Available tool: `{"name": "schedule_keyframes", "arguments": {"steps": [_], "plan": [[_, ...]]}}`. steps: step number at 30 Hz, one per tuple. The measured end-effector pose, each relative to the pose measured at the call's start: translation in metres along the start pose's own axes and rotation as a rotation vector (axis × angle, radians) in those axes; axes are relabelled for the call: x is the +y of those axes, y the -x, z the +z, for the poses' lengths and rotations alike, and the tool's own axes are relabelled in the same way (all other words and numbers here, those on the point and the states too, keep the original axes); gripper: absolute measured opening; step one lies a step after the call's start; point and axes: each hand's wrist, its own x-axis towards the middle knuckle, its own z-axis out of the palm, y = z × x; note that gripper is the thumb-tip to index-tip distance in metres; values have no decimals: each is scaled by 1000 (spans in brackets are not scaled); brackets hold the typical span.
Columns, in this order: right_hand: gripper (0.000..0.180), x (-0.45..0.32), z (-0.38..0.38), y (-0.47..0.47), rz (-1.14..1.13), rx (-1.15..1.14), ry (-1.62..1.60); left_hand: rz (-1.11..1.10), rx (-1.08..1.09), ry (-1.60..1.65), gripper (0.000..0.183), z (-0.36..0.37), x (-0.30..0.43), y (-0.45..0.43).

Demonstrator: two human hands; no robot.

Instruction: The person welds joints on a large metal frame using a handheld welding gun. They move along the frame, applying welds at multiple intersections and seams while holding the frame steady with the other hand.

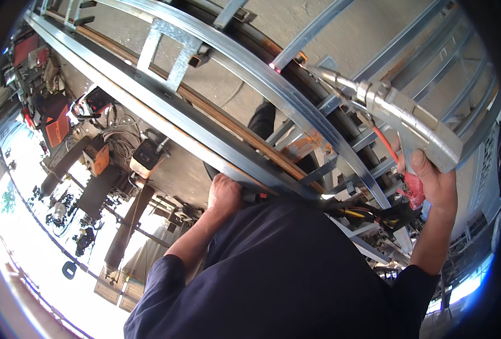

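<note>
My right hand (437,180) grips the handle of a silver metal welding gun (415,116) at the right. Its nozzle points left, towards a joint of steel tube (312,34) and a curved steel rail (250,68), where a small pinkish-red spot glows. An orange-red tube runs beside the gun, and red wrapping shows below the handle. My left hand (225,195), its fingers curled, lies against the near edge of a long straight steel beam (182,118) by my body. Its fingertips are hidden, so its hold is unclear.
Metal crosspieces and a slotted galvanized plate (182,46) join the frame. A dark shoe (264,118) shows between the beams. Coiled cables (121,137), an orange and black machine (146,156) and other equipment stand on the floor at left. More curved rails (437,72) lie at upper right.
</note>
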Motion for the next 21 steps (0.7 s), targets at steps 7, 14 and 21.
{"name": "schedule_keyframes", "arguments": {"steps": [7, 14, 21], "plan": [[37, 14, -12, 23, 94, 60, 30, -30, -147, -68, 21, -34, 23, 7], [40, 35, -22, 35, 65, 36, 27, 35, -52, -42, 18, -46, 41, 12], [43, 55, -20, 50, 99, -47, -36, 87, 48, -74, 22, -45, 51, 14]]}}
